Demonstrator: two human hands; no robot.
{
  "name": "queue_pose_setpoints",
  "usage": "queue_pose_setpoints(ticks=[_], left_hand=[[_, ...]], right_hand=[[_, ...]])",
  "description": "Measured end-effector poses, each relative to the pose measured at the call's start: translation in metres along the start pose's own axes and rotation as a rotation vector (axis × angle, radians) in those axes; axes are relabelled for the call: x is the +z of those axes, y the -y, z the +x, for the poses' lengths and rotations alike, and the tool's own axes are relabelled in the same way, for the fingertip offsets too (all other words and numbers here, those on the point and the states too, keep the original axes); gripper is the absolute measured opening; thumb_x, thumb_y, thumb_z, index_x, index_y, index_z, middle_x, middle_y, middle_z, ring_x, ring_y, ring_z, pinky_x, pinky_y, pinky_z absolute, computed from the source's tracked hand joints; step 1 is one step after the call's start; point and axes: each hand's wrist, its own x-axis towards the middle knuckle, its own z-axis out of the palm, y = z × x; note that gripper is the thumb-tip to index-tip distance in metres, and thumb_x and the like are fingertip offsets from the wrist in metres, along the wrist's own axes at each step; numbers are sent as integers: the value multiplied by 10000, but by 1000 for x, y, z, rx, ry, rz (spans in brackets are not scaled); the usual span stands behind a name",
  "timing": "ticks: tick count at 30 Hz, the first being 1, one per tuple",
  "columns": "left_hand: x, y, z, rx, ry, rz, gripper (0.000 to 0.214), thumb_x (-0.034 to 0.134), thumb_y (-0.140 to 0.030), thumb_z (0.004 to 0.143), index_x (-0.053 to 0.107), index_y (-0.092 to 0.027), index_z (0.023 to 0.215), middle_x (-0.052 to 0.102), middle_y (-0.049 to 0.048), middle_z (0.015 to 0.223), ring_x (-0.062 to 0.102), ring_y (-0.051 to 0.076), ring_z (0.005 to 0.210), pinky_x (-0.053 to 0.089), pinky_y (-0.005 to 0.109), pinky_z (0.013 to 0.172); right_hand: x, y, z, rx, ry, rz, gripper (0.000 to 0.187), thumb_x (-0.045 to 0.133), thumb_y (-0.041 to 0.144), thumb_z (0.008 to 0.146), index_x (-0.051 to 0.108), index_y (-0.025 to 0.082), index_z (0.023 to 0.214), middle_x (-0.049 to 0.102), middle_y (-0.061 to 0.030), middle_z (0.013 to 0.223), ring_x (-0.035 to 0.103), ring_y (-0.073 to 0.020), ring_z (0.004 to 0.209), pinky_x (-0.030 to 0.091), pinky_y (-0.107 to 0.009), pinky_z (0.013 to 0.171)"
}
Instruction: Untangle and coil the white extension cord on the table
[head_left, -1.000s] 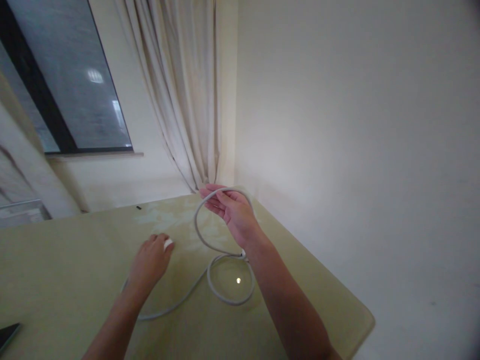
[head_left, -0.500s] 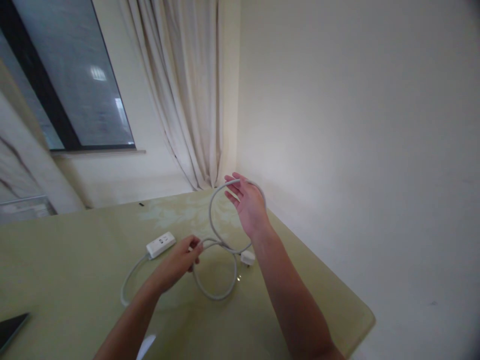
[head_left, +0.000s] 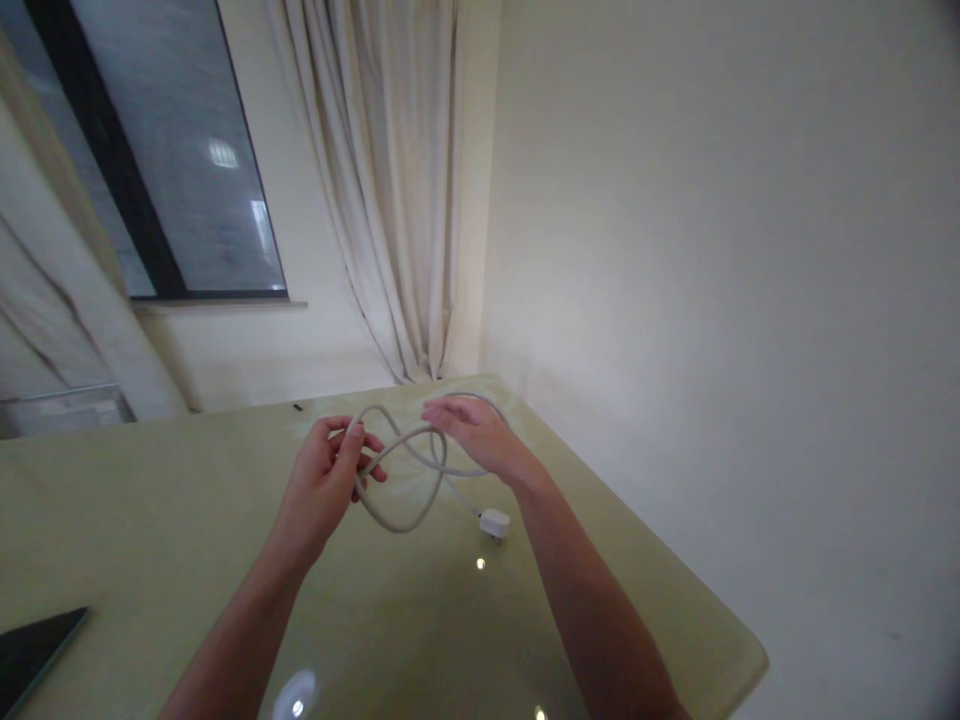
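A grey power cable [head_left: 401,520] is coiled in loops above the yellow-green table [head_left: 187,540]. My left hand [head_left: 326,480] is closed on the cable at the left of the loops, pinching it between thumb and fingers. My right hand [head_left: 476,437] is palm down with its fingers curled over the far loop, gripping it. The cable's white plug [head_left: 495,523] lies on the table below my right wrist. The socket block seen before is hidden behind my left hand or out of sight.
A dark flat device [head_left: 34,655] lies at the table's near left edge. A cream curtain [head_left: 390,190] hangs in the corner behind the table, with a window [head_left: 150,150] to its left. A bare wall rises on the right, and the table's right corner [head_left: 750,655] is rounded.
My left hand has lifted the cable off the table toward my right hand, adding a loop. My right hand has turned palm down and lowered. The socket block is no longer visible.
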Motion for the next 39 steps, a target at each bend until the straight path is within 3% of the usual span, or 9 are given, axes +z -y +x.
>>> queue_pose_setpoints(ticks=[6, 9, 13, 16, 20, 23, 25, 34, 39], left_hand=[[-1, -10, -6, 147, 34, 1, 393, 561, -600, 942, 470, -238, 1064, 672, 1, 893, 631, 130, 518, 407, 221, 397], [-4, -4, -3, 199, -4, 62, 304, 497, -534, 988, 444, -243, 1059, 676, 7, 951, 545, 90, 444, 395, 230, 400], [-9, 13, 7, 210, -52, 162, 256, 467, -496, 996, 440, -251, 1064, 584, -56, 678, 517, 137, 486, 400, 236, 446], [-7, 20, 10, 194, -65, 172, 263, 444, -513, 996, 451, -254, 1045, 495, -80, 589, 502, 160, 509, 401, 249, 489], [2, 11, 0, 192, -22, 238, 284, 452, -525, 998, 503, -249, 1046, 568, -39, 677, 571, 181, 609, 436, 283, 590], [6, -2, -9, 217, 30, 290, 269, 474, -505, 994, 532, -245, 1028, 607, -25, 689, 562, 188, 599, 407, 292, 585], [4, -6, -10, 221, 54, 283, 270, 476, -502, 994, 539, -241, 1024, 599, -31, 672, 541, 181, 574, 390, 290, 568], [-15, 28, 13, 147, 142, 202, 360, 428, -570, 992, 510, -236, 885, 536, -54, 596, 469, 144, 530, 374, 266, 529], [-11, 37, 15, 148, 156, 217, 340, 439, -550, 993, 498, -238, 873, 524, -55, 625, 471, 140, 549, 368, 259, 527]], right_hand=[[17, 11, -6, -207, 107, -194, 237, 718, 416, 915, 761, 193, 847, 634, 27, 699, 546, -126, 675, 384, -250, 648], [12, 8, -2, -141, -46, -58, 240, 734, 416, 876, 741, 187, 802, 548, 40, 637, 455, -121, 610, 328, -258, 583], [-3, 0, 3, -100, -411, 125, 254, 709, 444, 862, 711, 193, 826, 570, 24, 685, 495, -142, 653, 401, -260, 624], [-7, 2, -1, -140, -470, 14, 230, 645, 404, 921, 720, 194, 981, 633, -1, 764, 560, -163, 710, 452, -282, 688], [7, 17, -14, -294, -237, -396, 326, 701, 316, 923, 698, 225, 1236, 722, -54, 999, 635, -207, 928, 458, -332, 873], [21, 26, -19, -355, 89, -499, 159, 673, 349, 973, 760, 237, 1045, 737, -39, 935, 649, -194, 897, 447, -310, 858], [23, 27, -18, -361, 137, -443, 218, 617, 369, 1015, 763, 232, 930, 732, -24, 882, 647, -175, 847, 442, -284, 814], [-20, 7, -5, -171, -443, -342, 242, 587, 348, 980, 752, 201, 881, 718, -12, 780, 611, -182, 741, 397, -288, 704], [-37, 2, -7, -87, -571, -472, 262, 546, 361, 994, 725, 196, 898, 726, -38, 814, 611, -202, 756, 400, -311, 734]])
